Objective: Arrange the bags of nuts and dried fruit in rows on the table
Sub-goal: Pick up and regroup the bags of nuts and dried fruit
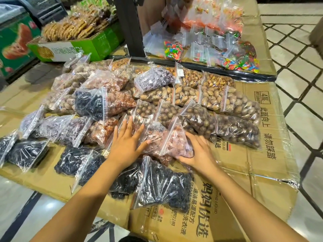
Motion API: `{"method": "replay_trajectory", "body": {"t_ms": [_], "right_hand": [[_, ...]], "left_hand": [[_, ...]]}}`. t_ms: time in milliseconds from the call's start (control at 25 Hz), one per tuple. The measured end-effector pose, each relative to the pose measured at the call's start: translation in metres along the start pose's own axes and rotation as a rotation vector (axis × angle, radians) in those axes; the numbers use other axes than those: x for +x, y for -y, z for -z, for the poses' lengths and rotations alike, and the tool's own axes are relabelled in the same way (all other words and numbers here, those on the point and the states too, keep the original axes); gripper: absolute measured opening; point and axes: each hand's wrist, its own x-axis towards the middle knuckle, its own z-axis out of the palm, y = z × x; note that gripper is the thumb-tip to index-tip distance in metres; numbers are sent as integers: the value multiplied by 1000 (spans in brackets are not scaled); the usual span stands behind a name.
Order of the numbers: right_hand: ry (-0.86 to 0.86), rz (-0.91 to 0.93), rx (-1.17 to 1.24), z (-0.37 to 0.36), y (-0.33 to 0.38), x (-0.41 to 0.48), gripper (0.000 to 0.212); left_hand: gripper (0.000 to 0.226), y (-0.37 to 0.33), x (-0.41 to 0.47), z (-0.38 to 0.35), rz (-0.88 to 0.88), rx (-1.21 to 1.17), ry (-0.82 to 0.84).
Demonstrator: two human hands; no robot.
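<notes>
On the cardboard-covered surface (244, 180), past a bag of dark dried fruit (162, 186), the left hand (125, 142) lies flat and open on a pinkish bag (166, 142) while the right hand (197, 154) has its grip closed around that bag's corner, with rows of nut bags (209, 102) beyond.

Surface (253, 180): tan flattened cardboard, black printed Chinese characters, glossy clear tape at right edge. Lower-left and lower-centre bags of dark dried fruit (157, 186): near-black, clear plastic, red zip strips. Left-centre bags (57, 127): dusky purple. Bags of reddish nuts (120, 102), centre left: orange-brown. Pecan bags (211, 97), centre right: pale tan with darker streaks. Round nut bags (236, 130), right: dark brown. Purple dried-fruit bag (153, 78), upper centre: violet. Candy bags (173, 49), upper right: multicoloured red, green, blue, yellow. Carton (83, 48), upper left: green and white, holding golden-brown cookies (73, 27). Floor (305, 81), right: cream tiles, black grid lines.
</notes>
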Motion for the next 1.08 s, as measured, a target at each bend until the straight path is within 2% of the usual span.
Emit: {"method": "replay_trajectory", "body": {"t_ms": [80,120,200,240,280,320,400,440,480,600,760,840,920,1000,1080], "right_hand": [[190,-45,-195,6,-1,8,107],[290,-66,-220,10,-1,11,113],[452,-126,-174,22,7,14,120],[475,-155,-132,29,13,14,116],[444,-183,-89,33,21,17,104],[324,-186,-44,34,30,23,94],[-5,-131,18,30,55,45,94],[-80,-108,42,23,74,61,90],[-89,-105,58,13,97,77,83],[53,-63,68,-30,168,123,74],[111,-82,100,-77,223,179,62],[91,-164,56,-86,224,198,65],[64,-237,4,-86,215,210,68],[-9,-284,-25,-80,203,221,68],[-138,-301,-69,-68,188,237,67]], "left_hand": [[70,7,4,7,6,25,37],[71,10,5,11,-4,20,41],[74,20,10,19,-44,-20,6],[75,25,13,24,-59,-59,-27],[74,35,17,28,-73,-108,-69],[73,48,21,32,-89,-153,-119],[72,80,28,40,-140,-189,-221],[72,100,31,43,-162,-200,-267],[73,121,34,46,-175,-218,-301],[78,183,49,54,-173,-274,-353],[104,254,87,76,-265,-333,-189],[115,266,107,85,-367,-319,-82],[122,263,122,83,-472,-201,-10],[123,257,133,72,-539,-50,-21],[120,254,138,64,-527,11,-72]]}}
